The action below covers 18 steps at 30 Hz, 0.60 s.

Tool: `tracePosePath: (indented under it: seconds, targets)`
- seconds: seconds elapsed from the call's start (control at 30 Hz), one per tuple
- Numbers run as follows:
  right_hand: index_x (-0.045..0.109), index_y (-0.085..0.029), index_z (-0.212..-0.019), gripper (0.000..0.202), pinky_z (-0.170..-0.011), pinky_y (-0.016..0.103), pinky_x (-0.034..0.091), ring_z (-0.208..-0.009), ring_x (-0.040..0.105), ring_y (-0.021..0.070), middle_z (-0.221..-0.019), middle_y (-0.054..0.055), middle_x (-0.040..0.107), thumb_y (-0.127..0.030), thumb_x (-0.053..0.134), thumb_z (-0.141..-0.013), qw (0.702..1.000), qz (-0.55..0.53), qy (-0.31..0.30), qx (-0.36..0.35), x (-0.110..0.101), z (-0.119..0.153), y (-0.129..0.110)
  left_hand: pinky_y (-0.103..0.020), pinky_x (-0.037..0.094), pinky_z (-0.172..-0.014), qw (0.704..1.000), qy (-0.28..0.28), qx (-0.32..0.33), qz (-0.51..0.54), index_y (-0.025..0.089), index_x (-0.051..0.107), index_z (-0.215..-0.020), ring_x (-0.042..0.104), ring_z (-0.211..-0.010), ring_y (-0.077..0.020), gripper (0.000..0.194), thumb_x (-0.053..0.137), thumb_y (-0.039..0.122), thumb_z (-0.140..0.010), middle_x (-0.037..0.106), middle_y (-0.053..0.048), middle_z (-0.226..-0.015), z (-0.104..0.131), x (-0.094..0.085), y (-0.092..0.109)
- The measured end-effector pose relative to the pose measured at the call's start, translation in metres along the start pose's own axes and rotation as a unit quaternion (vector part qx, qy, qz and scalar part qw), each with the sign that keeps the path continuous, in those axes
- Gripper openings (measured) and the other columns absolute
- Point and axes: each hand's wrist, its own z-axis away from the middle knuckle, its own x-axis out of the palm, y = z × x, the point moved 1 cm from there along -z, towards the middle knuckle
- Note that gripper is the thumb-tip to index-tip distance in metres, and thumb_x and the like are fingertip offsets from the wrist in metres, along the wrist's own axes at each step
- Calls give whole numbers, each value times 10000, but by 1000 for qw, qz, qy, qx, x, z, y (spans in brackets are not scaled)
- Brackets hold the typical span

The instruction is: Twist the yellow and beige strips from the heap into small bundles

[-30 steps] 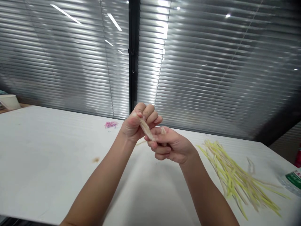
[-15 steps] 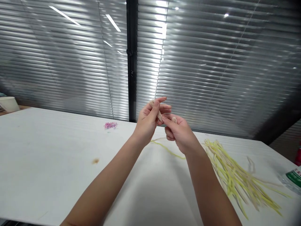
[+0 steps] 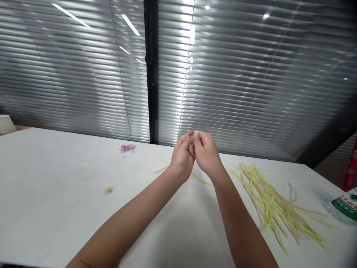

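Note:
My left hand (image 3: 180,159) is raised over the middle of the table, its fingers closed on a small beige pipe cleaner piece (image 3: 191,150) that looks coiled or twisted. Pressed up against it, my right hand (image 3: 205,153) pinches the same beige piece near its upper end. Fingers cover most of the piece, so its full shape is hidden. Beneath the hands, a loose yellow pipe cleaner (image 3: 202,181) lies on the white table (image 3: 67,208), partly hidden by the wrists.
A spread pile of yellow and beige pipe cleaners (image 3: 275,199) lies to the right. Beyond it stands a clear bottle with a green label (image 3: 346,206). A small pink-purple tangle (image 3: 127,148) sits at the back left, and a paper cup (image 3: 6,124) at far left. Window blinds (image 3: 237,85) rise behind.
My right hand has moved up and left, closing over the beige piece beside my left hand. My left hand's spread fingers have curled in. The view has shifted slightly.

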Motion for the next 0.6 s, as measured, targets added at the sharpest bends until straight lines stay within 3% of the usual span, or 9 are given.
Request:
tracePosePath:
  seconds: [0.13, 0.27, 0.37, 0.43, 0.5, 0.6]
  targets:
    - [554, -182, -1035, 233, -777, 285, 399, -916, 545, 177, -987, 69, 607, -307, 420, -892, 998, 59, -16, 13, 9, 2, 1, -194, 449, -762, 999, 24, -40, 25, 137, 578, -813, 594, -776, -86, 281, 427, 340, -935, 603, -24, -803, 1, 0, -6]
    - [552, -183, -963, 167, -744, 316, 378, -870, 553, 203, -901, 55, 637, -257, 449, -854, 988, 144, -40, 25, 11, 1, 7, -203, 447, -694, 993, 74, -87, 21, 144, 574, -802, 587, -723, -89, 220, 439, 265, -927, 598, -16, -776, -4, -3, -10]
    - [593, -202, -952, 186, -789, 364, 354, -947, 533, 246, -986, 63, 628, -282, 498, -814, 975, 206, -76, 31, 5, 1, 9, -231, 448, -640, 988, 98, -117, 10, 148, 541, -814, 596, -707, -107, 225, 396, 265, -940, 596, -23, -781, -13, -11, -18]
    - [597, -221, -1009, 256, -817, 385, 348, -1010, 511, 265, -1080, 62, 599, -330, 540, -785, 974, 207, -85, 33, -1, 3, 7, -243, 451, -616, 988, 112, -109, 11, 150, 511, -813, 585, -645, -99, 200, 391, 248, -940, 581, -9, -754, -20, -26, -21]
    - [580, -225, -1065, 348, -856, 405, 338, -1050, 497, 267, -1138, 61, 576, -377, 590, -753, 976, 196, -90, 32, -8, 5, 4, -253, 450, -593, 986, 139, -87, -8, 150, 484, -808, 545, -552, -81, 121, 443, 193, -913, 552, 19, -701, -28, -51, -16]
    - [569, -220, -1086, 419, -889, 410, 326, -1053, 504, 251, -1149, 57, 579, -416, 639, -722, 977, 167, -123, 42, -16, 7, 0, -268, 442, -562, 983, 159, -45, -84, 137, 422, -706, 537, -526, -103, 207, 376, 106, -904, 485, 8, -589, -34, -105, 18]
